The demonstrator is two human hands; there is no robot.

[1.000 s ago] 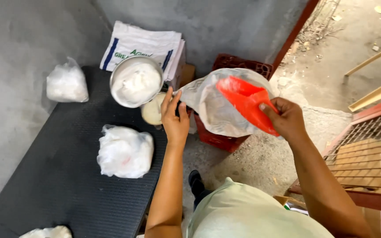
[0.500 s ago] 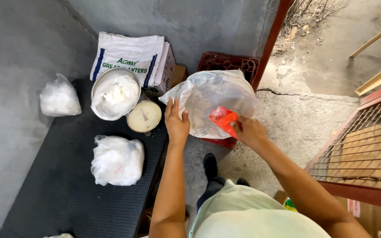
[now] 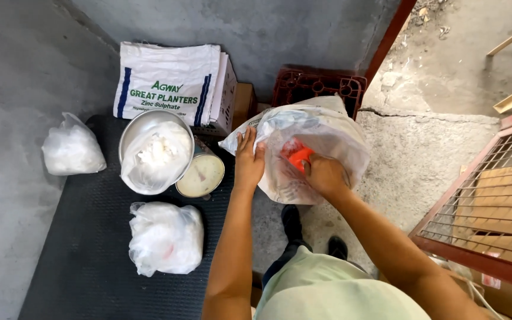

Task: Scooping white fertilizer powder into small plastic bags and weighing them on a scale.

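Observation:
My left hand (image 3: 248, 163) grips the near edge of a large open white sack (image 3: 321, 130), holding its mouth apart. My right hand (image 3: 325, 176) reaches down into the sack and holds a red plastic scoop (image 3: 297, 156), which is partly hidden by the sack's wall. The sack hangs beside the edge of a black rubber mat (image 3: 84, 255) on a bench.
On the mat stand a metal bowl (image 3: 127, 133) lined with a plastic bag of white powder, a round tin (image 3: 201, 175) and two tied bags of white powder (image 3: 166, 237) (image 3: 72, 149). A folded white woven sack (image 3: 167, 83) leans on the wall. A red crate (image 3: 318, 86) stands behind.
My right hand has pushed the red scoop from the sack's mouth down inside it. The view has dropped and shifted so the bench sits nearer the middle.

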